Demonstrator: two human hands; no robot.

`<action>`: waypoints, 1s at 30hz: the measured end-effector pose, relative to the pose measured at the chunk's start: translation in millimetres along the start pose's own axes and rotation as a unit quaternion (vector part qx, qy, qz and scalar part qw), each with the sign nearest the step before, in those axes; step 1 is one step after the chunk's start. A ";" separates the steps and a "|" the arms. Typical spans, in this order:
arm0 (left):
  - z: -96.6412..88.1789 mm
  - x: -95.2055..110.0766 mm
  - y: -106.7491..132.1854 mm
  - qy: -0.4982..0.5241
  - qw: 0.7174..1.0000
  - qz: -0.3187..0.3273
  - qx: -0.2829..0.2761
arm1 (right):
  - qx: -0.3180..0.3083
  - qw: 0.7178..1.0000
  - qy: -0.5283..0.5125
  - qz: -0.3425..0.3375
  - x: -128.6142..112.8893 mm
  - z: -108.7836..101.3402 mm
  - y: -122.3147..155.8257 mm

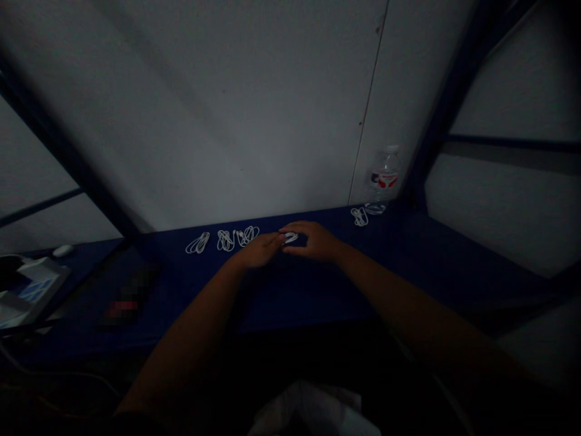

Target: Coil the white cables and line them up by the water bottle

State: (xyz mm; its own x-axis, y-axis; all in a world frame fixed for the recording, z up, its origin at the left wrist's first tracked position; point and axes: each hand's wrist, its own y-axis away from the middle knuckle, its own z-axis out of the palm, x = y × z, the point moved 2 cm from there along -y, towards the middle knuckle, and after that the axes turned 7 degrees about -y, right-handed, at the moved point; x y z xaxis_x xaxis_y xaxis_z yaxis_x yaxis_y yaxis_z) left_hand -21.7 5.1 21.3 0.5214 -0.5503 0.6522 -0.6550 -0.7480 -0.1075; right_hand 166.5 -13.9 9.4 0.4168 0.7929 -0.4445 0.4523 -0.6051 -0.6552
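Observation:
A coiled white cable (290,238) is between my two hands at the middle of the blue shelf (299,297). My left hand (262,249) reaches its left end, with the fingers pressed together at the coil. From the right, my right hand (318,241) curves around the same coil, thumb and fingers apart; whether it presses on the cable is hard to see. To the left lie more white coils in a row: one long loop (198,243), a bundled one (226,240) and another (248,236) close to my left hand.
Farther right, another white coil (359,216) lies by a clear plastic bottle (384,181) against the pale wall (254,121). Blue frame posts rise at both sides. A blurred dark object (129,300) is at left, with a white box (39,290) beyond. The scene is dim.

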 end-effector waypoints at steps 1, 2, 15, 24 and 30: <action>-0.6 0.3 0.0 -0.014 1.000 0.009 0.006 | 0.003 1.000 -0.004 0.006 -0.4 -0.1 0.1; -1.0 0.4 0.0 -0.031 0.999 0.020 0.011 | 0.006 1.000 -0.009 0.011 -0.7 -0.2 0.1; -1.0 -1.6 0.5 -0.099 0.994 0.052 -0.003 | 0.000 0.998 -0.061 0.011 4.4 -1.3 -0.2; -0.9 -2.1 -0.5 -0.121 0.990 0.068 0.007 | -0.011 0.998 -0.049 0.029 8.9 1.5 0.1; 2.4 -2.9 -2.0 -0.144 0.988 0.059 0.009 | -0.001 1.000 -0.021 0.017 7.1 3.2 -1.2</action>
State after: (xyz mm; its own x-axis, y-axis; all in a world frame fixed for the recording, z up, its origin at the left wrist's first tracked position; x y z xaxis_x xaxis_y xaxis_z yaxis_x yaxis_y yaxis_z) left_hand -20.6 7.3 17.9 0.5775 -0.7151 0.3938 -0.7120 -0.6772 -0.1856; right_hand 166.5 -7.3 5.0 0.3984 0.7741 -0.4920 0.4406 -0.6319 -0.6376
